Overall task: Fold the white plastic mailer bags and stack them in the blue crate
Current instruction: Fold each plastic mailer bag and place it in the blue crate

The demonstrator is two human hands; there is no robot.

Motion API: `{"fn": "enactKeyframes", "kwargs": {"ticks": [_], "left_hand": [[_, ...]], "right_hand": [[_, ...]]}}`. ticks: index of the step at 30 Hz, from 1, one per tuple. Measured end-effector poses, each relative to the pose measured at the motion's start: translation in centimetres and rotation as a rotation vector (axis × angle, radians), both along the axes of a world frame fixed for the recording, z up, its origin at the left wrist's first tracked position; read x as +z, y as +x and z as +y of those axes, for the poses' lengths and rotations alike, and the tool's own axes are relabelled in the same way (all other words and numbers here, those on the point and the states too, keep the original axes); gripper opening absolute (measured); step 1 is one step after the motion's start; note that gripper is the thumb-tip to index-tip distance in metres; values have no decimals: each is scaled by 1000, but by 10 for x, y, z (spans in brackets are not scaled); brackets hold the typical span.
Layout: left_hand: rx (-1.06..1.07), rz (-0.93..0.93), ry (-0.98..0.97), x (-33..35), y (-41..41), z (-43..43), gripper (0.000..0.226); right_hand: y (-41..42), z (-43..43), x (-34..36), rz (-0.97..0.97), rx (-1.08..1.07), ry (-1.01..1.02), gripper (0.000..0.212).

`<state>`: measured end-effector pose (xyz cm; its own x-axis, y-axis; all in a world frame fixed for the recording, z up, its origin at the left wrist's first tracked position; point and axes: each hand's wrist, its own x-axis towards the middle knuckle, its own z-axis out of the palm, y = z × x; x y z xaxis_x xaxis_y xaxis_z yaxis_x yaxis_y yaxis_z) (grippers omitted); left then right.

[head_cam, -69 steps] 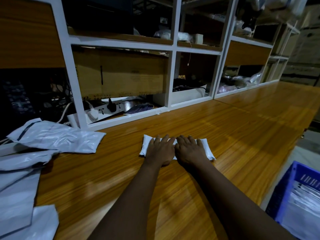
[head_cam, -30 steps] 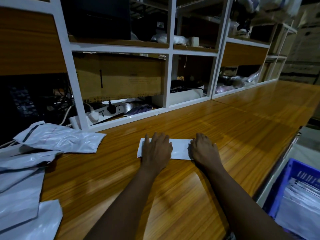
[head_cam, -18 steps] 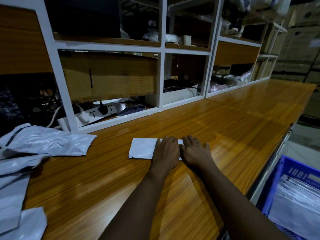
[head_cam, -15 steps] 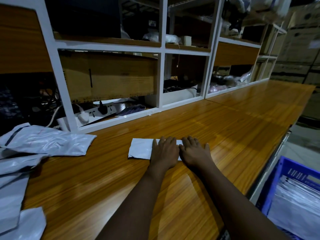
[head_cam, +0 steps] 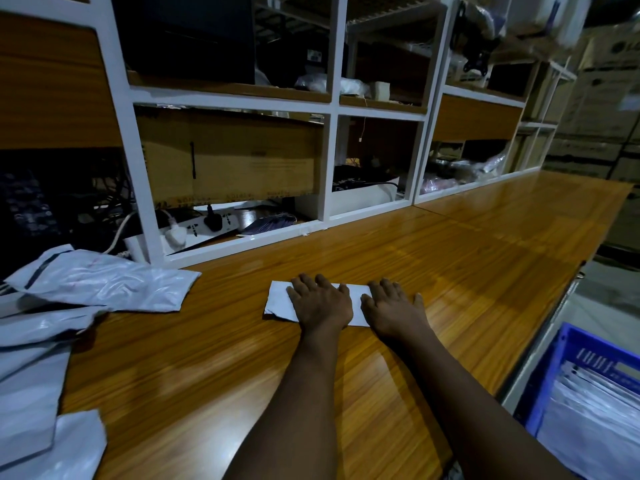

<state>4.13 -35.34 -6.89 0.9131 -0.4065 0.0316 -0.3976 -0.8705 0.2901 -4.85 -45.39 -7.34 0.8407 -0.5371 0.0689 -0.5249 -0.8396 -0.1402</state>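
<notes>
Slightly apart now, where they touched a moment ago, my left hand (head_cam: 320,306) and right hand (head_cam: 393,310) lie flat. The fingers are straight and close together, pressing the folded bag (head_cam: 277,301) onto the glossy wooden counter (head_cam: 450,268) to crease its slick, springy plastic. Crinkled unfolded bags (head_cam: 100,282) wait to the left; the ribbed blue crate (head_cam: 554,368) on my right holds finished ones.

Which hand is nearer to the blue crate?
Right. The right hand lies between the blue crate and the left hand, which presses the folded mailer farther off.
</notes>
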Motion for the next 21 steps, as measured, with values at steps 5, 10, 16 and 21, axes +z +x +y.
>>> {"fn": "enactKeyframes", "kwargs": {"ticks": [5, 10, 16, 21], "left_hand": [[-19, -50, 3, -4, 9, 13, 73], [-26, -33, 14, -4, 21, 26, 74], [-68, -17, 60, -6, 34, 40, 72], [-143, -4, 122, -4, 44, 62, 71]], "right_hand": [[2, -3, -2, -2, 3, -12, 59], [2, -5, -6, -6, 7, -9, 59], [2, -5, -4, -3, 16, 4, 58], [4, -10, -3, 61, 46, -7, 58]]}}
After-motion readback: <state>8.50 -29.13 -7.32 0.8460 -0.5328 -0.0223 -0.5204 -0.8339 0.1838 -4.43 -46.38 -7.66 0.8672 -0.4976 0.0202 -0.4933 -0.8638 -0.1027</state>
